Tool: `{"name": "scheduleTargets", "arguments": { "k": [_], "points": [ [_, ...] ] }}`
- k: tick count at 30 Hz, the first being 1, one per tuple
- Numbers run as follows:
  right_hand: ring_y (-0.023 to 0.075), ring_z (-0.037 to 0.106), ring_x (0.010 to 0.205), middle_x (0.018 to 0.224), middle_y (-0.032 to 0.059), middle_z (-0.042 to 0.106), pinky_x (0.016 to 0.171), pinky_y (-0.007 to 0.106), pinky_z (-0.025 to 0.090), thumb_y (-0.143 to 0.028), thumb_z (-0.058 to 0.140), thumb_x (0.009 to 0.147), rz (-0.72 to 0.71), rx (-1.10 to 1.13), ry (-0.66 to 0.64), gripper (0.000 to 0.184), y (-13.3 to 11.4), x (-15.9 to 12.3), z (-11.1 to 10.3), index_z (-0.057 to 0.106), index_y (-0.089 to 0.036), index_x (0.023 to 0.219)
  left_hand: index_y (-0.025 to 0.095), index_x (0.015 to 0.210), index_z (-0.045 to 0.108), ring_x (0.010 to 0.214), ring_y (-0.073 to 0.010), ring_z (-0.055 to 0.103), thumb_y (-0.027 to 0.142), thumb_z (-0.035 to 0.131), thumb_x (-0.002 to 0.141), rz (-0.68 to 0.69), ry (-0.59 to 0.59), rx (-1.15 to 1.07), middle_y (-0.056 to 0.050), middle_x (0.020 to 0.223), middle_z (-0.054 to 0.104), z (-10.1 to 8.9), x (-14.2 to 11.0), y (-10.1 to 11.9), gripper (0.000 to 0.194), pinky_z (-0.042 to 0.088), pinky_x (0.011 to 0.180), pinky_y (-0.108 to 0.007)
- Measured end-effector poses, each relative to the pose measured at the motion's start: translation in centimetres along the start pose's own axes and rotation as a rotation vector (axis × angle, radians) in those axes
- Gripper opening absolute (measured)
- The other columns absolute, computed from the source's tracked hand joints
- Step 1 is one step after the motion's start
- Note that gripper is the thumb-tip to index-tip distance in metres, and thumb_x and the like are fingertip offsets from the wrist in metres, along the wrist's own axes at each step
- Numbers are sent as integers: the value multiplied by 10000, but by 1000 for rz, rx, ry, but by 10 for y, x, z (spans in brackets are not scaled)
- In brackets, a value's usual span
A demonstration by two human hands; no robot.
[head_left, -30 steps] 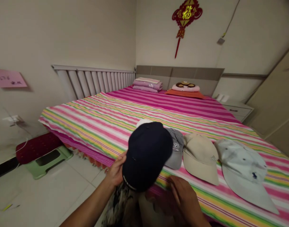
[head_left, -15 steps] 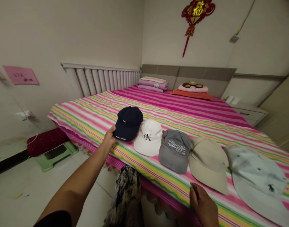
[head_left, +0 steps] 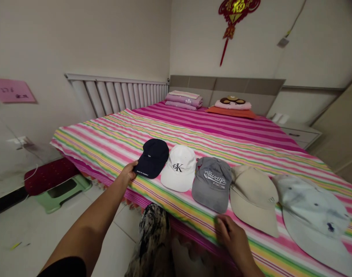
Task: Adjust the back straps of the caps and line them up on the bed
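Five baseball caps lie in a row on the striped bedspread (head_left: 176, 130), brims toward me. My left hand (head_left: 127, 172) grips the brim of the navy cap (head_left: 153, 157), at the left end of the row. Beside it sit a white cap with black CK lettering (head_left: 178, 168) and a grey cap stitched "Always" (head_left: 212, 184). Then come a beige cap (head_left: 252, 200) and a pale grey-blue cap with a small navy logo (head_left: 312, 223). My right hand (head_left: 231, 235) rests on the bedspread, holding nothing, just below the grey and beige brims.
A white radiator (head_left: 115, 96) runs along the left wall. Folded lilac bedding (head_left: 184, 100) and a pillow (head_left: 232, 104) lie by the grey headboard. A green stool (head_left: 62, 194) and a red cushion (head_left: 49, 176) stand on the tiled floor. Patterned cloth (head_left: 151, 242) shows below me.
The navy cap has gone from up in my left hand to lying on the bed, at the row's left end. My right hand has slid left along the bed. The view has shifted slightly.
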State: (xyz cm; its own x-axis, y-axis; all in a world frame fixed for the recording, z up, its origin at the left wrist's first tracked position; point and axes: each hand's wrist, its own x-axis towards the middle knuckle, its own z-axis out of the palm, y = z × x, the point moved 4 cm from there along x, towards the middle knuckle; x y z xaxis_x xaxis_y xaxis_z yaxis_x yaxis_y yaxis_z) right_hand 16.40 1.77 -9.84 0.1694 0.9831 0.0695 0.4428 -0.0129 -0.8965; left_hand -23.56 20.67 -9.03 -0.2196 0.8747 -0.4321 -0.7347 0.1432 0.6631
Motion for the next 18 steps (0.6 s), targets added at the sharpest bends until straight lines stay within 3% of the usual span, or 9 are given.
{"name": "scheduleTargets", "arguments": {
  "k": [2,5,7,9,13,18],
  "points": [
    [151,573,536,551,-8,602,520,220,438,-320,635,665,292,479,-219,143,-15,9,37,602,-185,697,31,954,595,573,-159,635,-40,420,728,2,5,8,-67,632,657,0,0,0,295,546,578,-235],
    [123,523,396,500,-14,592,404,209,402,-302,585,737,496,656,-307,161,-39,26,88,553,-156,797,48,936,603,546,-154,631,-37,422,719,6,8,14,-58,628,657,0,3,-1,295,544,563,-234],
    [114,566,442,540,31,615,449,210,447,-302,497,818,620,770,-346,193,-50,37,116,526,-132,732,50,929,604,541,-156,630,-37,414,714,6,6,19,-58,626,657,-1,5,-1,300,547,570,-243],
    [69,533,400,492,17,575,444,168,438,-281,400,883,711,872,-337,302,-56,48,135,508,-117,653,52,934,604,558,-163,635,-39,404,709,2,2,24,-59,629,658,-1,7,-1,314,550,589,-258],
    [29,457,336,447,-53,499,367,121,381,-281,381,907,783,1031,-235,362,-58,66,147,448,-134,583,56,949,602,587,-171,643,-45,395,697,-10,-19,33,-65,657,665,0,11,0,342,554,615,-278],
    [42,477,355,481,-64,524,349,138,383,-194,447,882,720,1139,-144,243,-64,80,139,466,-132,647,58,972,601,601,-172,644,-52,400,679,-25,-65,34,-76,722,675,9,13,0,373,553,625,-290]
  ]
}}
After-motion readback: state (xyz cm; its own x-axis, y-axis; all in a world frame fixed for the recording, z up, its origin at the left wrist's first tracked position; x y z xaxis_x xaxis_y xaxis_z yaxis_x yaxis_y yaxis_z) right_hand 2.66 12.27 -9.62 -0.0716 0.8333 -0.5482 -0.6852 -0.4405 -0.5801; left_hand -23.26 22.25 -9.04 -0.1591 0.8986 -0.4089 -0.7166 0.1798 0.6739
